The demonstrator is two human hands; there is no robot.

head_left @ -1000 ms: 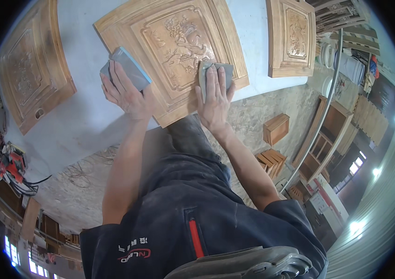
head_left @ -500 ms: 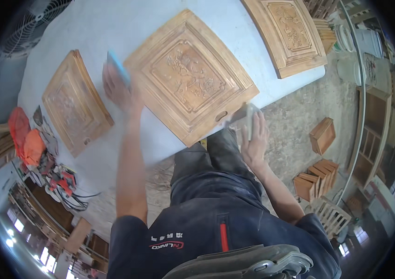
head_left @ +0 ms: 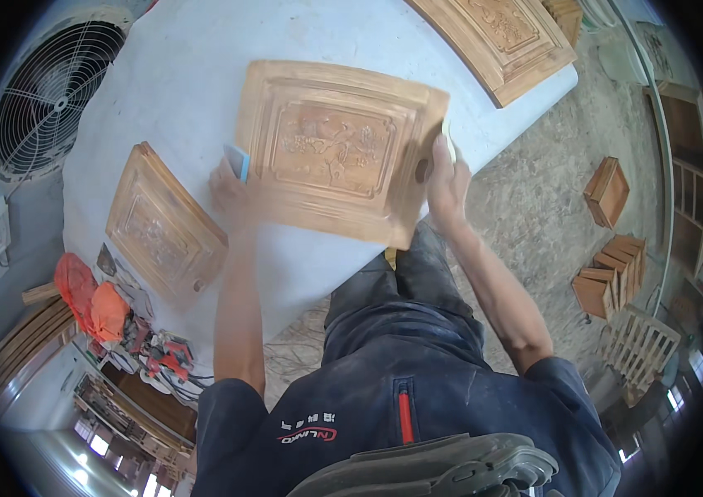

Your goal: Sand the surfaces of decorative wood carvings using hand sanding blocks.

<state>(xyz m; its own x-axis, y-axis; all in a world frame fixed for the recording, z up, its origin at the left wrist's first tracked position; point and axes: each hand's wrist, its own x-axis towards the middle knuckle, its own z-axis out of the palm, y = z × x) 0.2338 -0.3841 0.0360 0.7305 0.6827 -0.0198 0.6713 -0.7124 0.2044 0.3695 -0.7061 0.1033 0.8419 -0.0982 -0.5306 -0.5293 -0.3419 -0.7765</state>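
Observation:
A carved wooden panel [head_left: 331, 149], like a cabinet door, lies over the white-covered table between my hands. It has a raised floral relief and an oval hole near its right edge. My left hand [head_left: 230, 190], slightly blurred, is closed on a flat blue pad [head_left: 239, 161] at the panel's left edge. At the right edge, beside the oval hole, my right hand [head_left: 448, 186] grips a thin pale pad [head_left: 449, 139]. Whether the fingers also press on the panel's edges, I cannot tell.
To the left lie stacked carved panels [head_left: 161, 228]; another panel [head_left: 505, 41] sits at the far right of the table [head_left: 186, 74]. Orange bags [head_left: 107, 311] and power tools [head_left: 171, 356] stand lower left. A large fan [head_left: 60, 103] is far left. Wooden drawers [head_left: 608, 190] rest on the floor.
The panel has turned clockwise, its oval hole now at the right. My right hand has moved up to that edge; my left hand has come down beside the left edge. The view has shifted.

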